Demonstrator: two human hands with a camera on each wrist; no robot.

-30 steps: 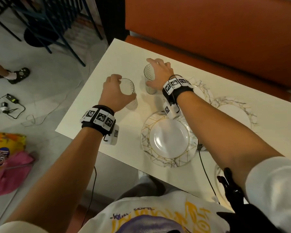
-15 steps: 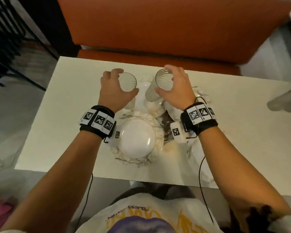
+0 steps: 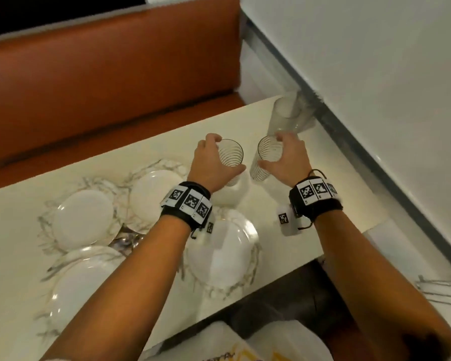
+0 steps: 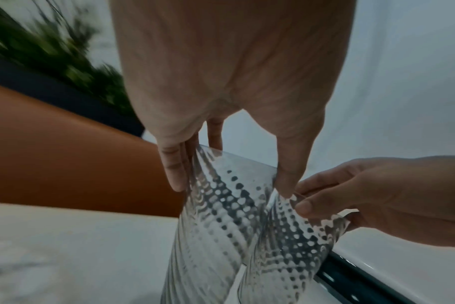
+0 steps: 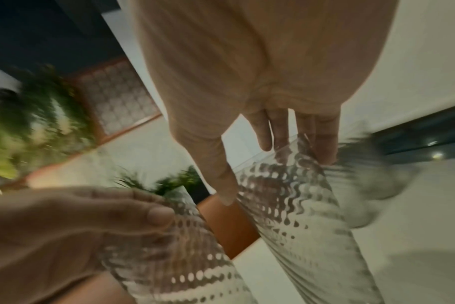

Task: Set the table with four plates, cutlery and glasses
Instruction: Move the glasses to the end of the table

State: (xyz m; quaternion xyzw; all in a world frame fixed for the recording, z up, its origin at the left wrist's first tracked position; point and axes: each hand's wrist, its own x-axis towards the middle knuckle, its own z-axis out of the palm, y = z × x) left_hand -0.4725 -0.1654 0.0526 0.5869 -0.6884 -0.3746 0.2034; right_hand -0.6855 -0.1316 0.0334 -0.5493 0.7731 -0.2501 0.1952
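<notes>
Counter (image 3: 292,246): pale cream top, its far edge along an orange bench seat (image 3: 102,82), its right end near a white wall.
Plates (image 3: 85,220): four white plates with marbled rims lie on the counter, clustered close together left of middle; the near-right one (image 3: 227,251) sits partly under a forearm.
Far-right corner: blurred clear glasses (image 3: 287,113) stand on the counter by the wall.
Spot between plates: something shiny (image 3: 126,242), too blurred to tell.
</notes>
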